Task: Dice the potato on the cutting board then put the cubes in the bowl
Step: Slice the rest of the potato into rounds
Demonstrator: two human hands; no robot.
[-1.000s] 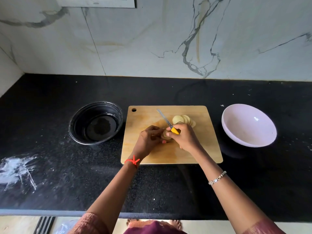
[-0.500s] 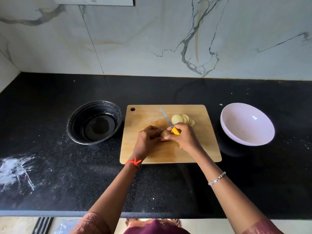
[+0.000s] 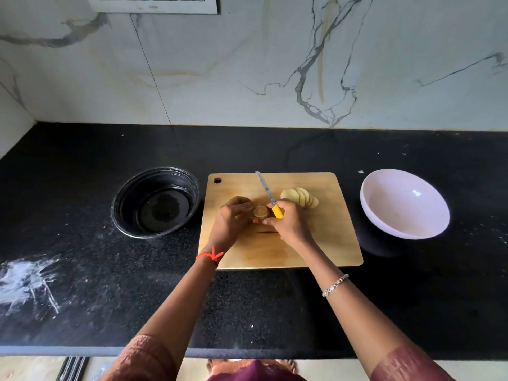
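Head view: my left hand (image 3: 231, 221) curls round the potato piece (image 3: 260, 211) in the middle of the cutting board (image 3: 316, 243). My fingers cover most of it, so only its brownish top shows. My right hand (image 3: 290, 224) grips the knife (image 3: 268, 195). The yellow handle is mostly buried in my fist, and the blade points away from me over the board; I cannot tell if its edge touches the potato piece. Just behind my right hand a fan of slices (image 3: 301, 198) lies on the board, its near end hidden by my knuckles.

The board sits on a black speckled counter (image 3: 275, 306) with a white smear (image 3: 24, 279) at its left. A black bowl (image 3: 156, 202) stands just left of the board, a pale bowl (image 3: 404, 203) near its right. Behind rises a veined marble wall (image 3: 275, 72), with a switch plate (image 3: 154, 4) cut off at the top edge.
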